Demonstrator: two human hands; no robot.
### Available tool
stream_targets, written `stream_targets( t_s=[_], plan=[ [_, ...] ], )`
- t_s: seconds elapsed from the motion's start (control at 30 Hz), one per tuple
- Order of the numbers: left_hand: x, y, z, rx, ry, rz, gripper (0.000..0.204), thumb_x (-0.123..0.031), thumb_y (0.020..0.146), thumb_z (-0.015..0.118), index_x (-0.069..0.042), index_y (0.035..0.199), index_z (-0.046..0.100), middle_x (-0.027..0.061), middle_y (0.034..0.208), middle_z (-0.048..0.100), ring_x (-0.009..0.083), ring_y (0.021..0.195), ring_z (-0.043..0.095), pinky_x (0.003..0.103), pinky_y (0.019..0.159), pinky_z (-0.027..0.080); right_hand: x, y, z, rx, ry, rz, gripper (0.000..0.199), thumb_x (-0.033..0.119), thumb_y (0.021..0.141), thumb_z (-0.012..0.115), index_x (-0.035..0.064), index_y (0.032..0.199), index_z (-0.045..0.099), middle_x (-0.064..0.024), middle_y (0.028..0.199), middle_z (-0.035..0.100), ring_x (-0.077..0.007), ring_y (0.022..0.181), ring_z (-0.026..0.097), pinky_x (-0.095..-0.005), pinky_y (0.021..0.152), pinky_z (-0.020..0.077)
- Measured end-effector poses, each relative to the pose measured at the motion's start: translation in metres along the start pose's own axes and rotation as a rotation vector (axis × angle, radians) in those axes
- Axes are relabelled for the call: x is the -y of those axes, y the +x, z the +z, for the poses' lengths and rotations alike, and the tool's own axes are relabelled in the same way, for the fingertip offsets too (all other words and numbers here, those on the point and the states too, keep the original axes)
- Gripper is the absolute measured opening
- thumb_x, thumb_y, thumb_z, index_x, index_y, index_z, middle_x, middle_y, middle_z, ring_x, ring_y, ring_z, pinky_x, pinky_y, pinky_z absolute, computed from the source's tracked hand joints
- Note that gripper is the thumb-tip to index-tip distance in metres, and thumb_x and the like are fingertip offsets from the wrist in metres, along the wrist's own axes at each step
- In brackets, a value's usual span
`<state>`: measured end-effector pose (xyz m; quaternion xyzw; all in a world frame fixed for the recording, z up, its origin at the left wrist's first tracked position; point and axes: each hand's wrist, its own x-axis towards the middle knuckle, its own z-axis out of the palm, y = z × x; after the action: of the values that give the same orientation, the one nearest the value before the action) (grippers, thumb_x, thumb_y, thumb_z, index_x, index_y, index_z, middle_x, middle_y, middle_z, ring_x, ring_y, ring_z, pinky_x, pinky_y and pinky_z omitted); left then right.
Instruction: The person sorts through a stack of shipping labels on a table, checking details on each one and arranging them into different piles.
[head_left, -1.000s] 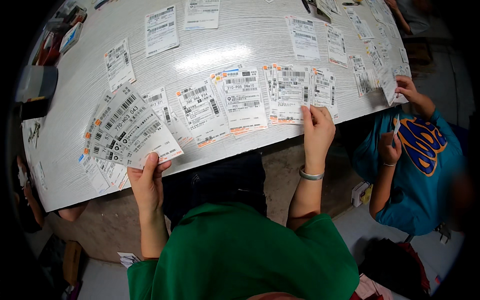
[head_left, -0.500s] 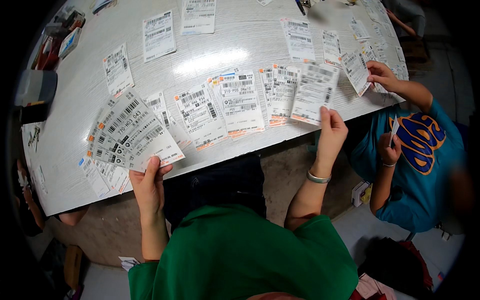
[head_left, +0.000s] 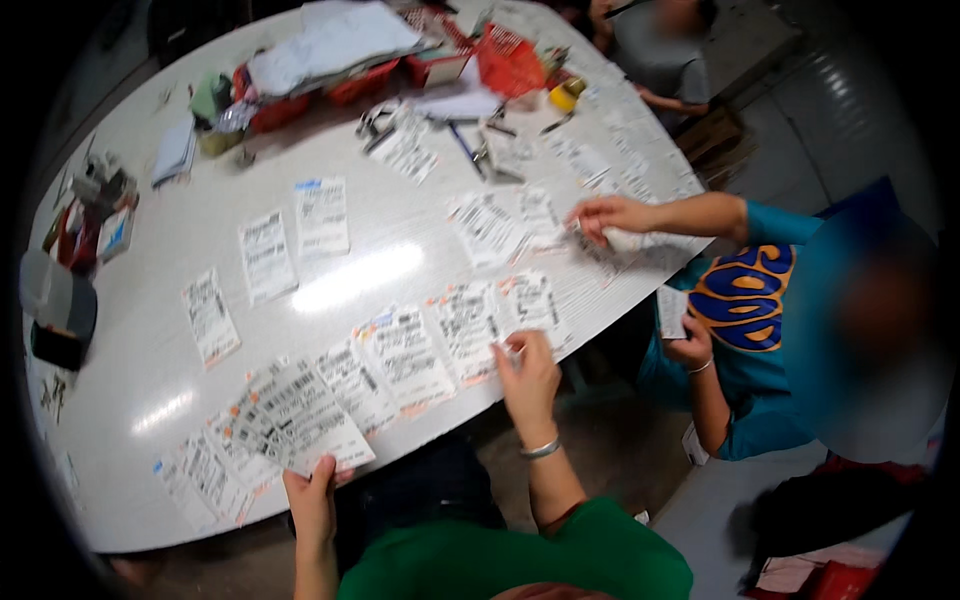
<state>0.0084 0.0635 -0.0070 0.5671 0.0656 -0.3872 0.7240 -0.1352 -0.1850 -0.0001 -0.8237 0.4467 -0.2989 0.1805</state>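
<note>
My left hand (head_left: 312, 495) grips a fan of white shipping labels (head_left: 305, 415) by its lower corner, thumb on top, above the near table edge. Beneath and beside the fan, more shipping labels (head_left: 215, 478) lie in an overlapping row. My right hand (head_left: 530, 375), with a silver bangle on the wrist, is over the near edge. Its curled thumb and fingers are slightly apart, and I see nothing between them. Just beyond its fingertips lies a label pile (head_left: 535, 302), beside another pile (head_left: 465, 325). The picture is somewhat blurred.
On the right, a co-worker's hand (head_left: 610, 215) reaches over labels; their other hand (head_left: 690, 345) holds label slips. Farther back sit a red basket (head_left: 510, 62), papers (head_left: 335, 45), yellow tape (head_left: 563, 98) and pens. A clear plastic container (head_left: 60, 290) stands at the left edge.
The view has shifted, showing more of the table's far side. My right hand no longer has the label it held up. The fan stays in my left hand. The co-worker's far hand has released its label.
</note>
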Motion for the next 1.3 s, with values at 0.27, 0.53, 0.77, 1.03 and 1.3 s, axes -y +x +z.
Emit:
stream_targets(
  t_s=[0.27, 0.53, 0.77, 1.03, 1.3],
  plan=[
    [0.013, 0.009, -0.008, 0.06, 0.017, 0.075, 0.039, -0.006, 0.082, 0.057, 0.004, 0.114, 0.039, 0.0129, 0.099, 0.056, 0.0178, 0.077, 0.061, 0.023, 0.057, 0.054, 0.048, -0.04, 0.029, 0.272, 0.57, -0.189, 0.01, 0.009, 0.077, 0.062, 0.0023, 0.079, 0.055, -0.0081, 0.07, 0.053, -0.0196, 0.057, 0.053, -0.0272, 0.051, 0.0419],
    [0.009, 0.009, -0.015, 0.023, 0.046, 0.114, 0.032, -0.003, 0.082, 0.055, 0.007, 0.11, 0.042, 0.0152, 0.097, 0.057, 0.0193, 0.078, 0.061, 0.025, 0.059, 0.055, 0.075, -0.066, 0.044, 0.6, 0.864, -0.104, 0.014, 0.01, 0.084, 0.056, 0.0011, 0.094, 0.054, -0.0047, 0.07, 0.054, -0.0099, 0.055, 0.047, -0.023, 0.053, 0.0393],
    [0.01, 0.004, -0.023, 0.151, 0.165, 0.092, 0.032, -0.005, 0.082, 0.056, 0.007, 0.109, 0.045, 0.0144, 0.097, 0.058, 0.0182, 0.078, 0.061, 0.026, 0.061, 0.055, 0.089, -0.077, 0.051, 0.689, 0.896, -0.037, 0.014, 0.012, 0.082, 0.06, 0.001, 0.084, 0.051, -0.0024, 0.063, 0.049, -0.0071, 0.053, 0.044, -0.0221, 0.05, 0.0373],
    [0.013, -0.003, -0.027, 0.188, 0.16, 0.052, 0.03, -0.005, 0.085, 0.051, 0.01, 0.111, 0.045, 0.0181, 0.101, 0.057, 0.0216, 0.081, 0.061, 0.029, 0.063, 0.055, 0.09, -0.076, 0.055, 0.717, 0.86, 0.078, 0.023, 0.014, 0.08, 0.065, 0.0007, 0.072, 0.048, 0.0003, 0.055, 0.045, -0.0038, 0.051, 0.04, -0.021, 0.045, 0.0351],
    [0.005, 0.003, -0.023, 0.261, -0.052, -0.087, 0.03, -0.008, 0.088, 0.049, 0.009, 0.111, 0.045, 0.0139, 0.102, 0.058, 0.0197, 0.086, 0.061, 0.033, 0.069, 0.055, 0.093, -0.067, 0.052, 0.678, 0.795, 0.166, 0.022, 0.009, 0.078, 0.066, 0.0015, 0.067, 0.049, 0.0049, 0.055, 0.045, -0.0009, 0.054, 0.039, -0.0181, 0.047, 0.0346]
  ],
)
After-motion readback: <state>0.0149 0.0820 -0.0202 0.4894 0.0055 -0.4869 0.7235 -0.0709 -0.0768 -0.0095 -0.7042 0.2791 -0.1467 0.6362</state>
